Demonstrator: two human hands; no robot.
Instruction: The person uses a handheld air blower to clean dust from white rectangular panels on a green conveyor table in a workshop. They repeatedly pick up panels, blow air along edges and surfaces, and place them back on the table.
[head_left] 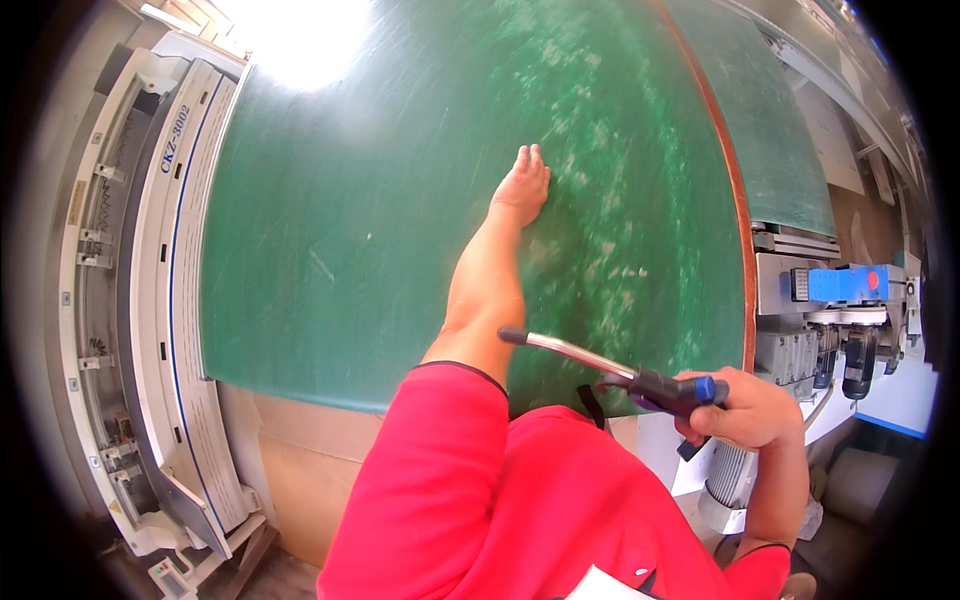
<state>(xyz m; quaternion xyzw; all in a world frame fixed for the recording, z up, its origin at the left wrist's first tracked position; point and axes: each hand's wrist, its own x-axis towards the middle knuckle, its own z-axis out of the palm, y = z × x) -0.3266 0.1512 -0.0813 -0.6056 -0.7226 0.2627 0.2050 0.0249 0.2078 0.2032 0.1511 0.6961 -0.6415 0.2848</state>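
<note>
My left hand (525, 186) lies on the large green tabletop (330, 230) with its fingers stretched out, holding nothing. The left arm reaches straight forward over the surface. In my right hand (752, 408) is an air blow gun (668, 390), with a dark body, a blue end cap and a thin metal nozzle pipe. The pipe runs leftward past the front of my body, and its black tip (513, 335) appears in front of my left forearm. My right fingers wrap the gun's handle, partly hiding it. Whitish dusty smears (600, 220) streak the green surface to the right of my left hand.
A long white machine rail (180, 290) runs along the table's left side. The tabletop's right edge has a reddish-brown strip (735, 190). Beyond it stand a second green surface (765, 130) and machinery with a blue unit (845, 284). Bright glare covers the far left corner.
</note>
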